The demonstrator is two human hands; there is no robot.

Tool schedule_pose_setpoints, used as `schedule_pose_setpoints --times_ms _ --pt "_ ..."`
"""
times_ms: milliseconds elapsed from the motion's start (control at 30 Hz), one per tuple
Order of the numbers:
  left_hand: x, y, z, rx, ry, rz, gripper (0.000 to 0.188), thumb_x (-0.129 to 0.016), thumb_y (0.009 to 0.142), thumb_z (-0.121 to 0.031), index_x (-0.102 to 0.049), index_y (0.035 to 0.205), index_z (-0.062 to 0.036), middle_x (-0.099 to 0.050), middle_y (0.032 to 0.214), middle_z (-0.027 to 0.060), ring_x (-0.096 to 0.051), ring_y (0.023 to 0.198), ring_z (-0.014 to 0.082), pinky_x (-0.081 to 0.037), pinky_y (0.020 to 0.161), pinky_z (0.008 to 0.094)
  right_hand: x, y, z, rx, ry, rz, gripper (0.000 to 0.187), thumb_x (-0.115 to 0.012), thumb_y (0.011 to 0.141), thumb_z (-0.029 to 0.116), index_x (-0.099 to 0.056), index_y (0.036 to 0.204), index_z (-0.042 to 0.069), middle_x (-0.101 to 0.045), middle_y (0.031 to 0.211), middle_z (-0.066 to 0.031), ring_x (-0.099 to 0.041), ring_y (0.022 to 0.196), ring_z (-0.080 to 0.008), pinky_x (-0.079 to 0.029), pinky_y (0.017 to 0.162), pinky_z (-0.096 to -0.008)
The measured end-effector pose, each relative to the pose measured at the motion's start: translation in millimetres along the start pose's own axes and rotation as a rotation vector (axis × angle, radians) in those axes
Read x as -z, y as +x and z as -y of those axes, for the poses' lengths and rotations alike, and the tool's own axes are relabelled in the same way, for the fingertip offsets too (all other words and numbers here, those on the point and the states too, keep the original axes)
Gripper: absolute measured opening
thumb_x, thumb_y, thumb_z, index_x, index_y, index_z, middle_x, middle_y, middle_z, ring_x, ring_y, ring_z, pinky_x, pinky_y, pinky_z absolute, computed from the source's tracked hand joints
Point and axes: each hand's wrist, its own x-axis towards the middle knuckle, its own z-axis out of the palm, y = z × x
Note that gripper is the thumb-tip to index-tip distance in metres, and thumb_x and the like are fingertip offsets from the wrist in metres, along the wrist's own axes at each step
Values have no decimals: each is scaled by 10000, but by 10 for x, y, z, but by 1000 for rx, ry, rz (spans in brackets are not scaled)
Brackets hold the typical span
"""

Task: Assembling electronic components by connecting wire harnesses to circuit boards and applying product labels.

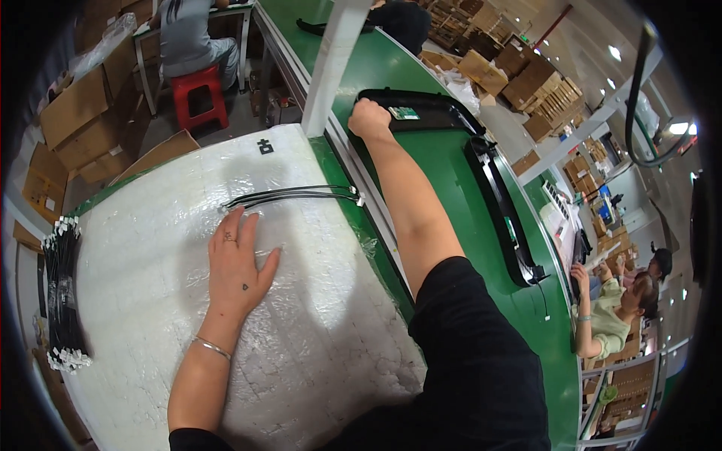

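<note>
My left hand (239, 267) lies with fingers spread on the white plastic-wrapped foam board (301, 346). Its fingertips are close to the near ends of several thin black cables (289, 195) with white connectors, and it holds nothing. My right arm reaches out over the green bench. There my right hand (370, 119) is closed on the near left end of a curved black plastic housing (444, 113), its fingertips partly hidden. A small green circuit board (404, 113) sits in that housing, beside the hand.
A second black housing (500, 210) lies on the green bench (459, 188), a thin cable trailing from it. Bundled black cables (64, 293) hang over the board's left edge. A white post (335, 64) rises beside the bench. A co-worker (620, 316) is at the right; a red stool (199, 98) stands far left.
</note>
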Motion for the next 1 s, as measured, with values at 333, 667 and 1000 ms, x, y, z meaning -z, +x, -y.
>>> schedule_pose_setpoints --times_ms 333,667,1000 --pt "-13 34 87 -12 -92 -65 562 -708 772 -210 -489 1245 -1 -430 1348 225 -407 1256 374 -339 1037 464 985 -1281 -636 349 -246 -25 329 -690 733 343 -670 850 37 -685 867 -175 -674 841 -336 -551 752 -433" --pt "507 -222 -128 -282 -353 -307 808 -768 715 -147 -340 1395 -54 -323 1464 221 -354 1332 374 -288 1110 455 3093 -4409 -1320 1015 294 -160 345 -717 792 259 -479 588 115 -398 530 -31 -456 422 -187 -311 381 -309" --pt "2035 -1656 -853 -424 -59 221 492 -757 720 -317 -630 1136 -86 -605 1114 140 -591 993 320 -485 821 405 1955 -3762 -1254 1048 79 -54 161 -650 668 43 -626 827 38 -642 1047 -63 -571 1063 -270 -491 916 -384"
